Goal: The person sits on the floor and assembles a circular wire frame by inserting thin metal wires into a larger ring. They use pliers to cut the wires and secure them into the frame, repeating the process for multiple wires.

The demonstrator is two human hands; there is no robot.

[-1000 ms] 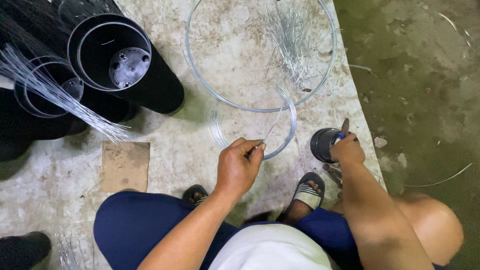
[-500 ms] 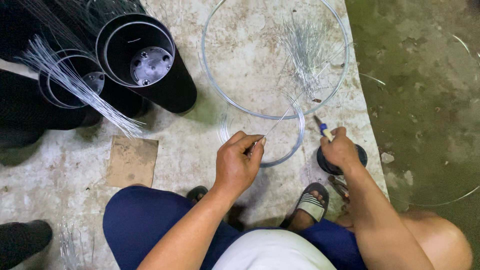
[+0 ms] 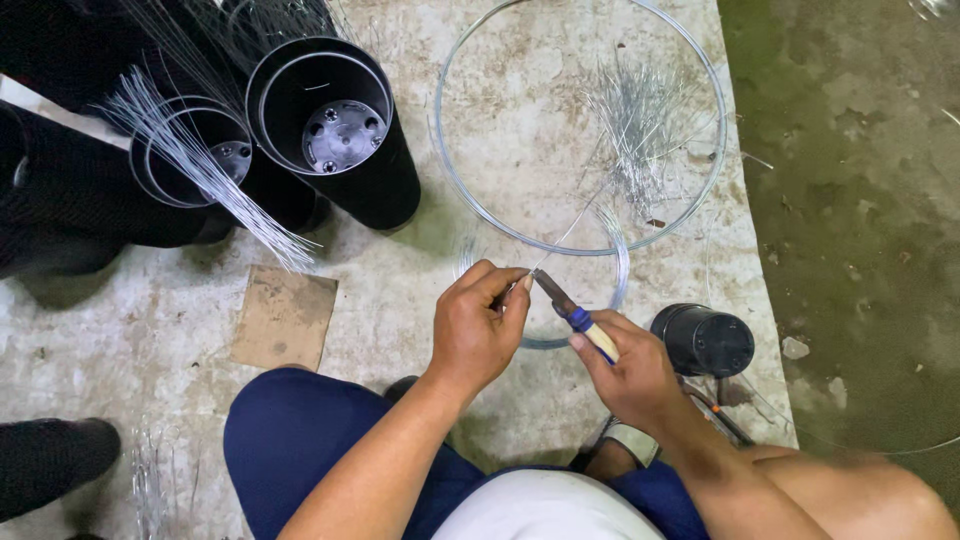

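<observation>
While left hand [image 3: 480,325] pinches wire [image 3: 572,225], pliers [image 3: 575,318] touch.

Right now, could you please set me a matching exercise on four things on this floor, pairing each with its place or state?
Things:
1. Pliers
2. Small black pot
3. Cardboard piece
4. Loose wire pile

Places or states:
A. Lying flat on the concrete, left of the left hand
B. Inside the large wire ring
C. Held in the right hand
D. On the floor just right of the right hand

Pairs: 1-C, 2-D, 3-A, 4-B
</observation>
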